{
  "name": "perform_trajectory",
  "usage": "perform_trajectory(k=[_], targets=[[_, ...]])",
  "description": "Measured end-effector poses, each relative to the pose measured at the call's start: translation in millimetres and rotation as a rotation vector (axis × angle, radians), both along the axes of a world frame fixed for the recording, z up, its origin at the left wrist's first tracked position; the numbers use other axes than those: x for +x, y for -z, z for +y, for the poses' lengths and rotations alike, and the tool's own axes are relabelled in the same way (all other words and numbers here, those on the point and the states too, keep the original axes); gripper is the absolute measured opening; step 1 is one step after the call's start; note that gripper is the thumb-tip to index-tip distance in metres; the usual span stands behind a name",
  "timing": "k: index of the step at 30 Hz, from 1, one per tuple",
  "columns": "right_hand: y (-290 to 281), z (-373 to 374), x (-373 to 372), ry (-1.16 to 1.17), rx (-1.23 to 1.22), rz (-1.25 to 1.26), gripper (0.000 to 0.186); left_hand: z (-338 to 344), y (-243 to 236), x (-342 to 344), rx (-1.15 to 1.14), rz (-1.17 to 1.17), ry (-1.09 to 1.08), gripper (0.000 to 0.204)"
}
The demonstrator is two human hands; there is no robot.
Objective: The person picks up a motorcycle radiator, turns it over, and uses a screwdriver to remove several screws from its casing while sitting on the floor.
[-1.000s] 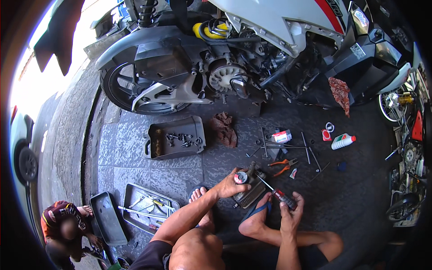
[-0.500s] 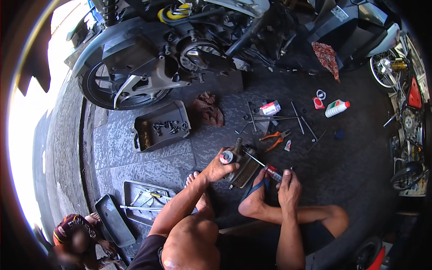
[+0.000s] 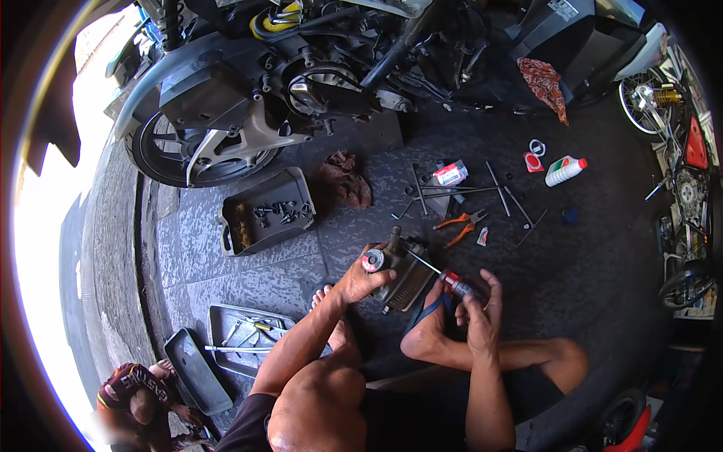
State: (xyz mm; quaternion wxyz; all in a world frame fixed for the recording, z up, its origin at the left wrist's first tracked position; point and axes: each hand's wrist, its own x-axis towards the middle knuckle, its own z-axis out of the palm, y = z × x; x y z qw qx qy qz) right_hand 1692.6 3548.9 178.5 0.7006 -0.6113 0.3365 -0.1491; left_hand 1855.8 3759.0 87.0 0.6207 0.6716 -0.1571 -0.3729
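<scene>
A small finned radiator (image 3: 408,288) with a round cap (image 3: 373,261) rests at my feet. My left hand (image 3: 360,283) is closed round its left side, close to the cap, thumb lying across the body. In my right hand (image 3: 480,320) is a screwdriver (image 3: 456,283) with a red and dark handle. Its shaft slants up and left, and the tip meets the radiator's upper part; what exactly it touches is too small to tell. The thumb bears on the handle's end while the forefinger is lifted off and stretched upward.
Orange-handled pliers (image 3: 461,227), metal rods and a white bottle (image 3: 565,171) lie beyond the radiator. A tray of bolts (image 3: 267,245) and a tool tray (image 3: 211,320) stand left. A scooter (image 3: 218,98) spans the back; another person (image 3: 139,395) sits lower left.
My right fingers have loosened from round the screwdriver handle, with the forefinger now extended. The tool stays against the radiator. My left hand keeps its hold. The view has shifted slightly.
</scene>
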Motion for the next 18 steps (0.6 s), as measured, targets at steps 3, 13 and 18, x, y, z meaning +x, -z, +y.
perform_trajectory(k=[3,13,18], targets=[[8,-19,-7,-0.123,-0.085,0.316,0.045,-2,-1,1,0.007,0.002,0.002,0.085],[1,-28,-4,-0.441,-0.485,0.275,0.047,-7,-13,0,0.030,0.028,0.001,0.087],[-26,-9,12,-0.572,-0.920,0.309,0.048,0,-6,0,0.045,0.024,-0.008,0.087]])
